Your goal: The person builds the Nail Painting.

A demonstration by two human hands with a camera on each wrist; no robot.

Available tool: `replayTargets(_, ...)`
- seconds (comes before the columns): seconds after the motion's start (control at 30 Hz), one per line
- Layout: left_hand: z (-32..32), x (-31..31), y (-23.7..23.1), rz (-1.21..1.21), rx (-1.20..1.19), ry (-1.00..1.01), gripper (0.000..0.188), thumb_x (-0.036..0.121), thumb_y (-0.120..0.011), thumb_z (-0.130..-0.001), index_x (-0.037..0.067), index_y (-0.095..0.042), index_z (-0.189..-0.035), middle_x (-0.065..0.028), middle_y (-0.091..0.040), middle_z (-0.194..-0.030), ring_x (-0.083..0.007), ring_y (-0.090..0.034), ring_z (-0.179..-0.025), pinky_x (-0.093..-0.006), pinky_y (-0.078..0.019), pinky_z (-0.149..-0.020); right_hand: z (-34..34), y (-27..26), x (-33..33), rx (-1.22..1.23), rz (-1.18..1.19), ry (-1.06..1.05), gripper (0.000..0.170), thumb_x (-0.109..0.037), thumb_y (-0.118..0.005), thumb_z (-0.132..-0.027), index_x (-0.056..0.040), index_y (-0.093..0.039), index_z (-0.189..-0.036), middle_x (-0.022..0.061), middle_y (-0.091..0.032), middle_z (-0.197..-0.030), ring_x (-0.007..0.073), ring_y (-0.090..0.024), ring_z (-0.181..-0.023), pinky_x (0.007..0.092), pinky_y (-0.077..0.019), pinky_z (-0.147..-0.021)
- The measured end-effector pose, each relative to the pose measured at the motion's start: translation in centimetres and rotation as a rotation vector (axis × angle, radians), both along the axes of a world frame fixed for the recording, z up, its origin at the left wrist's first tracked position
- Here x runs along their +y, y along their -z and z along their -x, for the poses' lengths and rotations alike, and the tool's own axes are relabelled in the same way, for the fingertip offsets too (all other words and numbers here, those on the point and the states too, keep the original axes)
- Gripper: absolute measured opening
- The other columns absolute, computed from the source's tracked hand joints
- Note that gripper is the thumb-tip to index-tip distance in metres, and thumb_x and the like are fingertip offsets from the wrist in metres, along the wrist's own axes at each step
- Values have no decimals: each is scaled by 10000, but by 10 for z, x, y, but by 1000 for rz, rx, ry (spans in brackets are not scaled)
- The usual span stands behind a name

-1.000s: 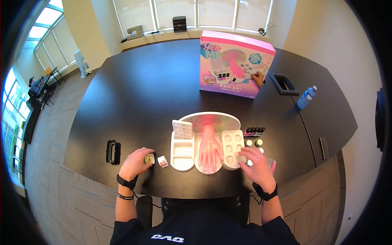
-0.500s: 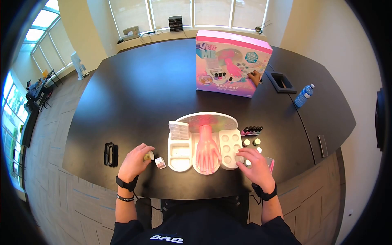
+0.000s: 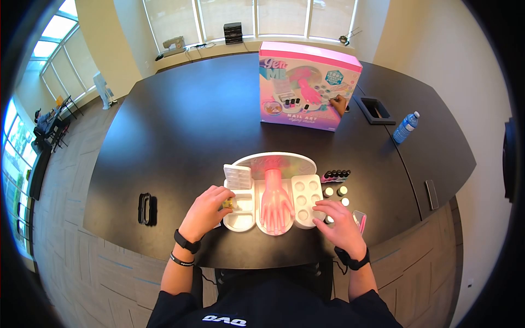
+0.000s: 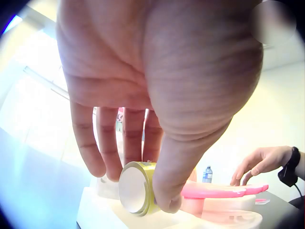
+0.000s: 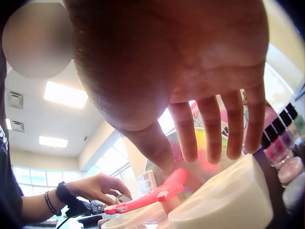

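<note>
My left hand (image 3: 206, 212) pinches a small round container with a yellow side and a white end (image 4: 133, 190) between thumb and fingers. It is held over the white two-compartment tray (image 3: 240, 228), left of the pink model hand (image 3: 276, 206). My right hand (image 3: 343, 225) hangs with fingers extended and holds nothing. Its fingertips are at the right edge of the white tray with round wells (image 3: 307, 198). Most of the small white-and-pink box seen earlier is hidden behind my left hand.
Nail polish bottles with black caps (image 3: 336, 175) and several white-lidded jars (image 3: 342, 191) stand on the right. A black frame-like object (image 3: 144, 209) lies on the far left. A pink nail art box (image 3: 309, 87) and a water bottle (image 3: 406, 127) stand farther back.
My left hand has moved right with the yellow-sided container, from the bare tabletop to over the left tray. The right hand stays at the well tray, its fingers slightly more spread.
</note>
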State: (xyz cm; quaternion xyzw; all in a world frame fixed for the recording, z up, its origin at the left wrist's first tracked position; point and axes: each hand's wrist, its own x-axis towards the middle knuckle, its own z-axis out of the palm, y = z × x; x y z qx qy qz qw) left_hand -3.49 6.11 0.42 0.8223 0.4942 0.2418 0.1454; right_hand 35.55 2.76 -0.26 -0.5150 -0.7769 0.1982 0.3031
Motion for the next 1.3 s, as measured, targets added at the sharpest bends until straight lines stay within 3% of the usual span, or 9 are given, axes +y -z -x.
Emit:
replayTargets(1.0, -6, 4, 17, -11, 57, 61, 237, 34, -728, -909, 30, -751, -1145, -98, -709, -1150, -326, -652, -1106, -450, -559, -992, 2, 3, 0, 49, -15, -53, 288, -124, -820, -927, -28, -776, -1195, 151, -757, -1267, 374, -682, -1174, 449, -553, -1045)
replayTargets(1.2, 3, -7, 0, 7, 6, -23, 344, -3, -686, -898, 27, -723, -1239, -127, -690, -1200, -360, -659, -1146, -453, -565, -993, 3, 1, 0, 39, -21, -47, 286, -126, -821, -928, -29, -776, -1194, 152, -753, -1275, 378, -681, -1177, 450, -553, -1042)
replayTargets(1.3, 22, -17, 5, 70, 49, -139, 423, 74, -720, -879, 58, -666, -1298, -135, -668, -1154, -374, -648, -1127, -482, -563, -978, 4, 1, 0, 41, -22, -41, 284, -129, -822, -930, -31, -777, -1193, 149, -750, -1285, 374, -679, -1186, 449, -553, -1043)
